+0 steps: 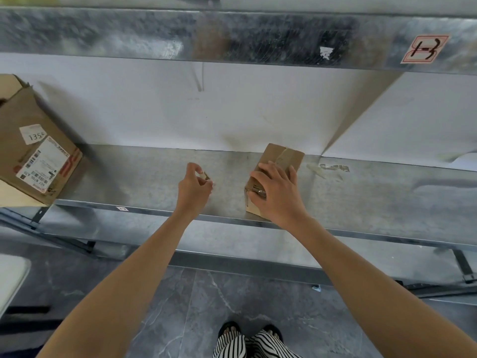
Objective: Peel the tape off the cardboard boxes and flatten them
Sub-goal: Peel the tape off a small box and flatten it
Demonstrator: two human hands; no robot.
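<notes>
On a galvanised metal shelf (129, 177) spanning the middle of the frame, a large labelled carton (31, 140) sits at the left edge, its flaps open and not yet flattened. A small cardboard box (284, 156) lies right of centre with its near corner at the shelf's front lip. A hard tug on the tape there could drag this light box off the smooth metal to the floor below, and a strip pulled too sharply is likely to tear short or lift the cardboard face with it. The right hand (277, 192) lies across the small box, fingers spread and slightly bent, pinning it down, thumb tucked at the taped near-left corner; whether the thumb nips the tape cannot be told. The left hand (193, 187), raised just left of the box, pinches a small torn scrap (205, 176) between thumb and fingertips, other fingers curled. Peeled tape remnants (333, 168) lie on the shelf, right of the box.
</notes>
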